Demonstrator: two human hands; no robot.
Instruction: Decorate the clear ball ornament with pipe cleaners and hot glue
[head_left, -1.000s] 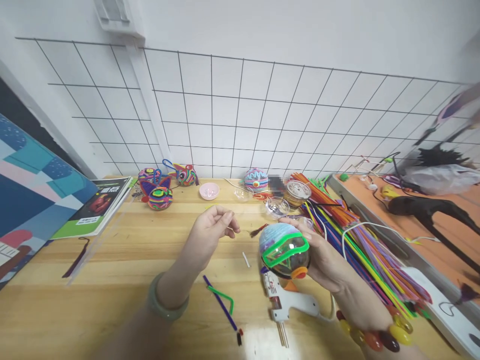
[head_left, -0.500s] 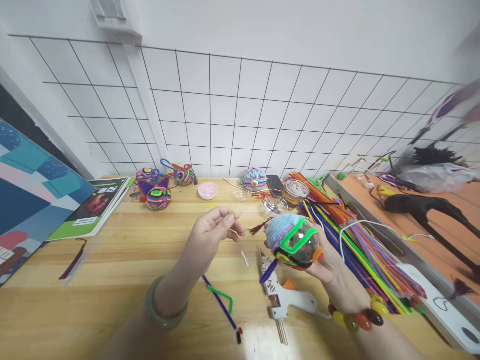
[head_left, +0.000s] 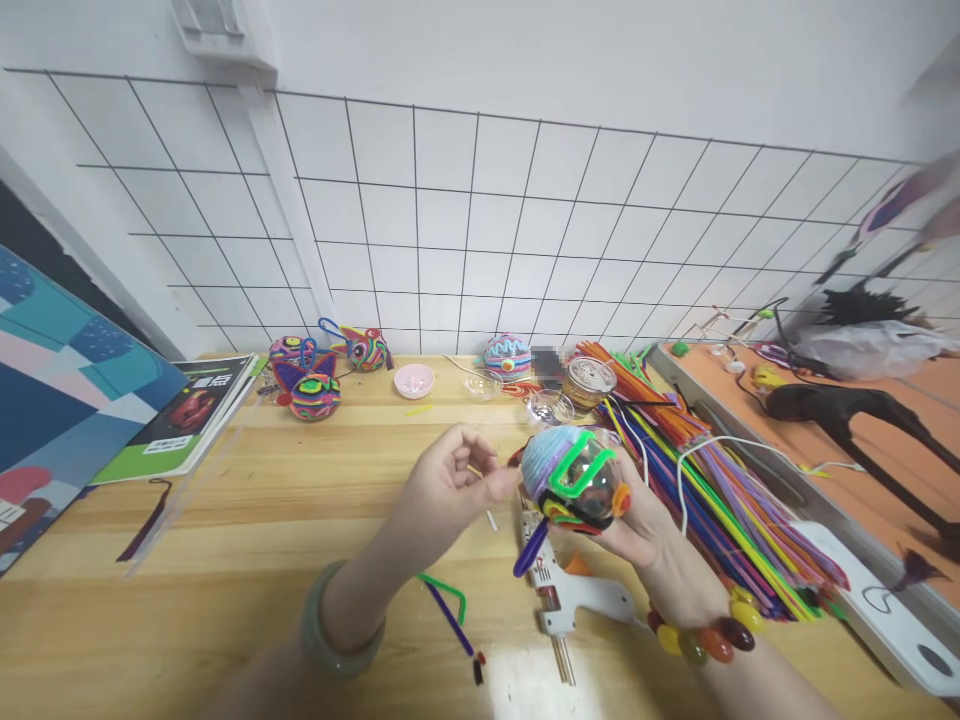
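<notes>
My right hand (head_left: 643, 522) holds a clear plastic ball partly wrapped in pipe cleaners (head_left: 555, 462). Light blue and lilac rows cover its upper left, and a bent green outline and an orange coil sit on the bare clear part. A purple pipe-cleaner loop (head_left: 531, 548) sticks out below. Beside the ball's left side, my left hand (head_left: 457, 490) is closed, fingers curled and thumb towards the ball. A dark tassel at the ball shows partly behind its fingertips; whether they grip it is hidden. Under the ball lies a white glue gun (head_left: 570, 600).
Purple and green pipe-cleaner pieces (head_left: 454, 615) lie in front. A bundle of coloured pipe cleaners (head_left: 720, 500) and a white power strip (head_left: 877, 610) are at right. Finished craft balls (head_left: 315, 395), a pink dish (head_left: 414, 381) and clear half-shells (head_left: 550, 407) stand at the back.
My left hand has moved right, up to the ball's left side, its thumb now stretched towards it. The ball in my right hand has shifted slightly left.
</notes>
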